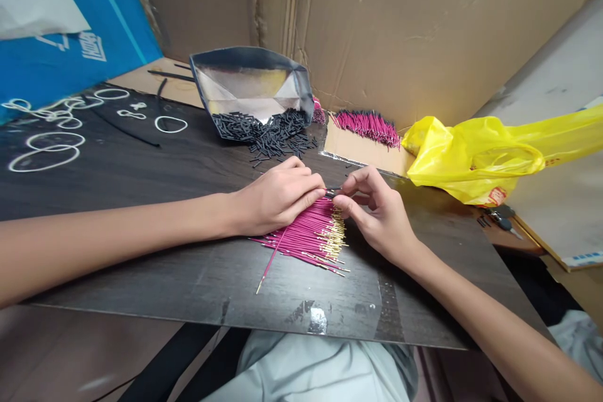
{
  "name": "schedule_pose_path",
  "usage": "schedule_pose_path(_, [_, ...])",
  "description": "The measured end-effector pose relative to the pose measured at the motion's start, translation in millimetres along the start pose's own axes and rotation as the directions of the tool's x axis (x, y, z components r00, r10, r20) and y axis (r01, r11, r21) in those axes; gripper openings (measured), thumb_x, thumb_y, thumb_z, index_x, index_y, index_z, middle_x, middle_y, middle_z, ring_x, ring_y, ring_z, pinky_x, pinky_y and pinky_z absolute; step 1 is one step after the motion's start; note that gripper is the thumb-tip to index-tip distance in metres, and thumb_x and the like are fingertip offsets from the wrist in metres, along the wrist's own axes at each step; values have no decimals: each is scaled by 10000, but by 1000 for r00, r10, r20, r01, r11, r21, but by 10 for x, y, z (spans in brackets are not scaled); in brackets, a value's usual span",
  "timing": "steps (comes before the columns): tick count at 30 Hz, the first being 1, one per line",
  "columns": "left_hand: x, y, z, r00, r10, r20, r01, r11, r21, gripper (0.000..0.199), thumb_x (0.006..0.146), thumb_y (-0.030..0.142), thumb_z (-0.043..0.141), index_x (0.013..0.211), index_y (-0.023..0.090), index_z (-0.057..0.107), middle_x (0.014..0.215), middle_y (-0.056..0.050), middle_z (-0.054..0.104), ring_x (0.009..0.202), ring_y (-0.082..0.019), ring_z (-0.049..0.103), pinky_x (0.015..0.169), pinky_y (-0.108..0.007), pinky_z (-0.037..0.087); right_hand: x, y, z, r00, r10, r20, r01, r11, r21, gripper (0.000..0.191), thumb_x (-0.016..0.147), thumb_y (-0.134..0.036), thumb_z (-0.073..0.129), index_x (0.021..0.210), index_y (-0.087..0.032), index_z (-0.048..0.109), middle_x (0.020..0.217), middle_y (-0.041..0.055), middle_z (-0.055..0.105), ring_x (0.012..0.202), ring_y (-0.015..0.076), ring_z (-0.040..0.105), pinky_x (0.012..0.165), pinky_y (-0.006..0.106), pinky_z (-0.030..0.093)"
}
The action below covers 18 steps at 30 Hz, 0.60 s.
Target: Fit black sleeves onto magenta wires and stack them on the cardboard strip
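Pink wires with gold metal tips [306, 232] lie in a flat bundle on the dark table [188, 276]. One of them sticks out toward the near edge. My left hand [277, 198] rests over the far side of the bundle, its fingers closed on the wires. At the tipped ends, my right hand [381, 217] pinches a short black sleeve [331, 193] between thumb and fingers. The two hands' fingertips almost meet there. How the sleeve sits on a wire tip is too small to tell.
Behind the hands, an open dark pouch [249, 63] spills black sleeves [268, 132]. Pink wires with black ends [370, 125] lie on a cardboard piece [360, 154]. A yellow plastic bag [471, 157] is at right, white rubber bands [170, 124] at left, keys [502, 220] by the right edge.
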<state>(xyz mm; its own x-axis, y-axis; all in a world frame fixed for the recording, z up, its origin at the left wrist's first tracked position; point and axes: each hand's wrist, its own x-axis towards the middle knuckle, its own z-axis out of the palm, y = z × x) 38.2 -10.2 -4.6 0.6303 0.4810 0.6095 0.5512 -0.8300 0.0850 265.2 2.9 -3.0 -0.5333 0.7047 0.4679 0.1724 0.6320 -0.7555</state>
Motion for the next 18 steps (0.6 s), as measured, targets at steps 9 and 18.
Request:
schedule_pose_path(9, [8,-4,1,998,-55,39,53,996,66,267,1050,230,399,903,132,600,819,-35,622,733,-162,492,831,-330,387,-17,-39,-7,999,35,7,-35,992,118,160,941,-216,643,1077,-223,560,988,4,637,828,119,682,723,244,580])
schedule_pose_path(18, [6,17,-23,992,-45,115,42,999,22,281,1044,212,354,869,136,561,775,-32,536,724,-170,449,804,-344,364,1,-90,-8,994,108,20,-109,973,203,102,957,-261,630,1034,-199,607,942,7,648,740,114,671,684,258,564])
